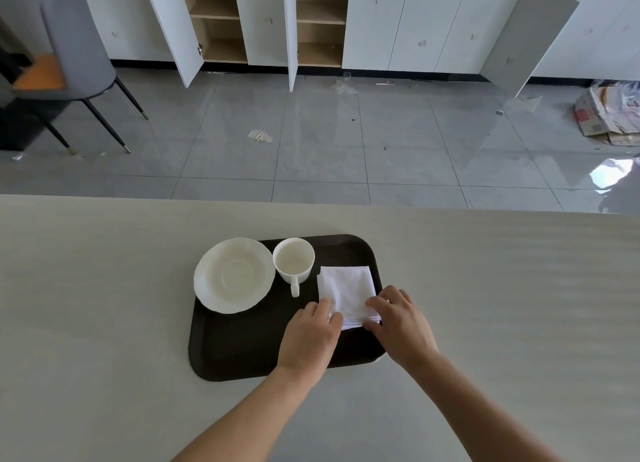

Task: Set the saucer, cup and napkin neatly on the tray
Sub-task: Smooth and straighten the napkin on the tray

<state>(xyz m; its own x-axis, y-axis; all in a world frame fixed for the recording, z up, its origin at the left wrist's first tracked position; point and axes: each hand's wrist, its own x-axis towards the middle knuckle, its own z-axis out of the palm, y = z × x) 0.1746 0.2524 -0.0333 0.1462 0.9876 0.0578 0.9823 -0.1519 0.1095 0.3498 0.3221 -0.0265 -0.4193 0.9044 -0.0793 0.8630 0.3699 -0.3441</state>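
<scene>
L hand (309,333) & R hand (401,323) half-curled, fingertips pinching napkin (346,290) near corners; on tray (242,351).

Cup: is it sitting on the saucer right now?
No, the cup stands directly on the tray, just right of the saucer, with its handle pointing toward the person.

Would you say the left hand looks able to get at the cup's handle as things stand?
Probably yes. The cup stands beside the saucer, its handle turned toward the person, and only bare tray lies between it and the left hand, which rests on the napkin with the right hand.
</scene>
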